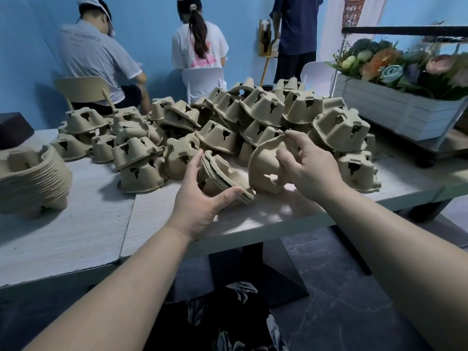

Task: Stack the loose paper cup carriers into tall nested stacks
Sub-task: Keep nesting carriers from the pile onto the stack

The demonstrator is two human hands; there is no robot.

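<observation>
Several loose brown pulp cup carriers (263, 107) lie heaped across the back of the pale table (106, 224). My left hand (200, 201) grips a small nested stack of carriers (222, 173), tilted on its side just above the table. My right hand (309, 165) holds a single carrier (266, 163) on edge, right beside that small stack. A tall nested stack (33, 178) stands at the table's left edge.
A white wooden planter with artificial flowers (395, 107) sits on a cart at the right. Three people are at the blue back wall with their backs turned, two seated on chairs. A dark object (14, 130) rests at the far left.
</observation>
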